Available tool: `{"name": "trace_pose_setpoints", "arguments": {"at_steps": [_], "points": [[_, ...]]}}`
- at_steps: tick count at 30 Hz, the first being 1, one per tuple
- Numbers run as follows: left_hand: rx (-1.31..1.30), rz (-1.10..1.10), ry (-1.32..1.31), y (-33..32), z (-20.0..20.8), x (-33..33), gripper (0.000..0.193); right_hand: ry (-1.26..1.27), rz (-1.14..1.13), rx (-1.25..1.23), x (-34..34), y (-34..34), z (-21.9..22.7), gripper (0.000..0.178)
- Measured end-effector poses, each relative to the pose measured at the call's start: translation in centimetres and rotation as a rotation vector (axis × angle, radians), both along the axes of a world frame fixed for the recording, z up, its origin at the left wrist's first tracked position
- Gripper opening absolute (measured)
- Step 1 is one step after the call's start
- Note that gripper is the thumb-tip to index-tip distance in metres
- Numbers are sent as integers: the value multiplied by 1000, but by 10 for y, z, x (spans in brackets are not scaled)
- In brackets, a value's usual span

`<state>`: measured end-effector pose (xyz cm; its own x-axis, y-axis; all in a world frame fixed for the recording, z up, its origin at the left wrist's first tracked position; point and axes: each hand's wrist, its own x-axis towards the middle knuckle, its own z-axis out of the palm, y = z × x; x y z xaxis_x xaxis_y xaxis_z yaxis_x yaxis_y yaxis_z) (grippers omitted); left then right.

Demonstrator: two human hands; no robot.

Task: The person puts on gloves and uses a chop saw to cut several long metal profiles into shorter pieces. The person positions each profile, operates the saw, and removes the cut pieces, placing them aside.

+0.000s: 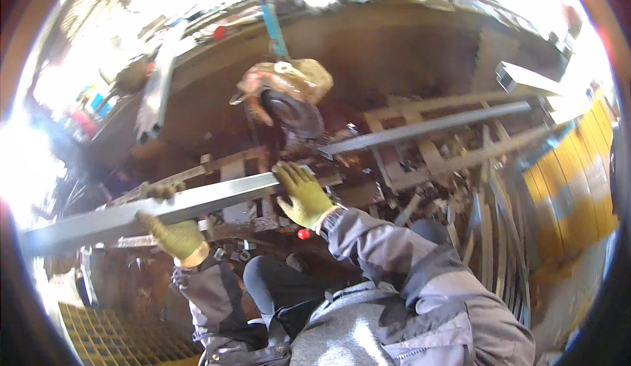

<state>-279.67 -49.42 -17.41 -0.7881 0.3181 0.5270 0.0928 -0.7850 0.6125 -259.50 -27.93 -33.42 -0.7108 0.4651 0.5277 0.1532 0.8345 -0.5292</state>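
A long grey metal bar [197,198] with a flat face slants across the left half of the head view. My left hand [174,234], in a yellow-green work glove, wraps round it from the near side, with fingertips showing past its far edge. At the bar's right end, my gloved right hand [303,195] rests against the tip, palm down and fingers stretched out. Just beyond that end stands a cut-off saw with a dark round disc [292,113], a worn guard [299,77] and a teal arm [273,29]. Motion blurs the scene somewhat.
Another grey bar [427,128] lies on a wooden frame [434,159] right of the saw. Light square tubes [526,79] jut out at the far right, above yellow panels [572,182]. Metal tubes [158,90] stick out at upper left. Offcuts and a yellow grating [118,333] lie below.
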Motion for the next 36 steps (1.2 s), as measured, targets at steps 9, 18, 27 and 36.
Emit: {"name": "trace_pose_setpoints", "arguments": {"at_steps": [9,18,27,36], "points": [[-167,369,167,-58,72,-61,47,-96,376,-96,-20,-53,-21,75],[-559,544,262,-193,122,-72,29,-184,311,-306,37,-49,-85,47],[-945,307,261,-234,32,17,33,-240,458,-427,27,-69,-26,49],[-1128,85,-45,-231,-57,86,33,-306,773,-663,-13,-125,43,66]]}}
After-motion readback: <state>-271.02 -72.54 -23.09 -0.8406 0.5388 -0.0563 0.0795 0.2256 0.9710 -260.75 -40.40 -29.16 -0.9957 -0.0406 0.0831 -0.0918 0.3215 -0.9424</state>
